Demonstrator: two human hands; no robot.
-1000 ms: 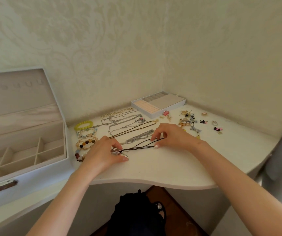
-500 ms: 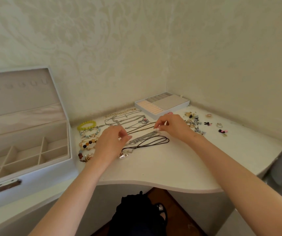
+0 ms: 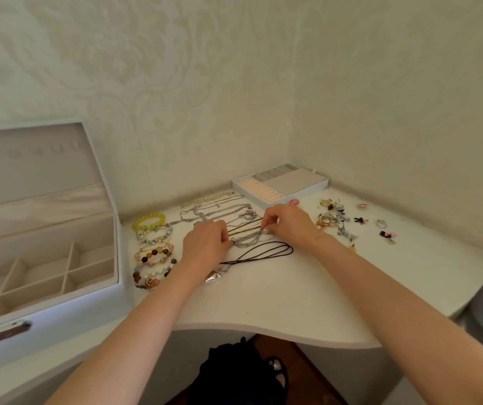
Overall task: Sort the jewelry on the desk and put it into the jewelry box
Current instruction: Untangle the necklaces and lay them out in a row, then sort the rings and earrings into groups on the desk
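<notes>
- White corner desk: bare along its curved front edge.
- Open jewelry box at its left edge.
- Left hand and right hand pinch the silver chain by its ends.

The white curved desk top looks smooth and matt. The white lidded jewelry box has a smooth, faintly sheeny shell, a soft beige cloth lining and a dull metal clasp. The silver metal chain necklace glints; the black cord necklace is matt. The yellow bead bracelet is glossy. The pale wallpaper is embossed.
</notes>
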